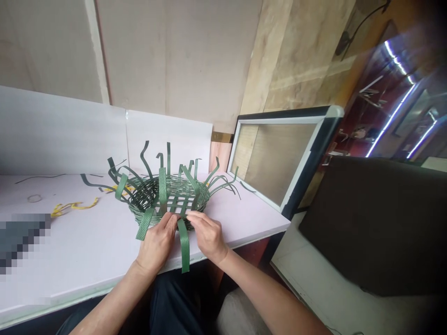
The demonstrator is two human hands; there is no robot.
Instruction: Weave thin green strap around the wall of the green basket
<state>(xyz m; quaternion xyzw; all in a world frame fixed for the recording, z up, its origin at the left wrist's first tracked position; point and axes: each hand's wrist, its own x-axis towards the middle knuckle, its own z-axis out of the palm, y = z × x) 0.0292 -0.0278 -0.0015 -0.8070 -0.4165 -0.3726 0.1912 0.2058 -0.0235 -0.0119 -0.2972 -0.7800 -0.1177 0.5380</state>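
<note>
A half-woven green basket (139,195) stands near the front edge of the table. Its base is an open lattice, and thin strands make up the low round wall. Flat green straps stick up and curl outward all round the rim. My left hand (159,239) is closed on the near rim, thumb and fingers pressed together. Just to its right, my right hand (208,232) pinches at the same rim; whatever thin strand lies in its fingertips is too small to make out. Between the hands, one wide green strap (184,246) hangs down over the table edge.
Yellow strips (75,205) and a small ring (34,198) lie on the pale table (94,246) to the left. A blurred-out dark object (23,237) is at the far left. A black-and-white frame (289,186) leans at the right, beside a large dark panel (377,228).
</note>
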